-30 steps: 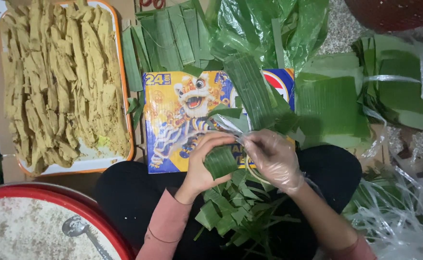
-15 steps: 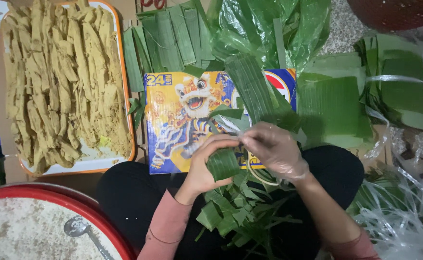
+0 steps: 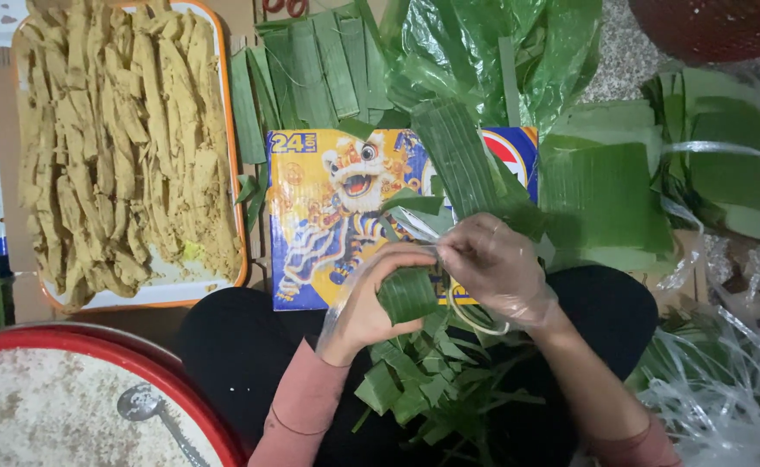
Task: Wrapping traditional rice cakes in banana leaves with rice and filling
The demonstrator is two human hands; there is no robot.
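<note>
While your left hand (image 3: pixel 364 307) cups the leaf-wrapped parcel (image 3: pixel 408 294) over your lap, your gloved right hand (image 3: pixel 497 270) pinches what appears to be a pale tie strip (image 3: pixel 475 322) beside it. Soft and light, the parcel likely wants support around its middle. Leaf trimmings (image 3: pixel 423 380) lie below; a printed carton (image 3: pixel 345 207) and a tray of yellowish strips (image 3: pixel 121 147) sit beyond.

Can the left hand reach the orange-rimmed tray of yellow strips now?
Probably not freely: the left hand is holding a small green leaf-wrapped parcel. Otherwise the way to the orange-rimmed tray looks open.

Small green leaf-wrapped parcel (image 3: pixel 408 294), held
</note>
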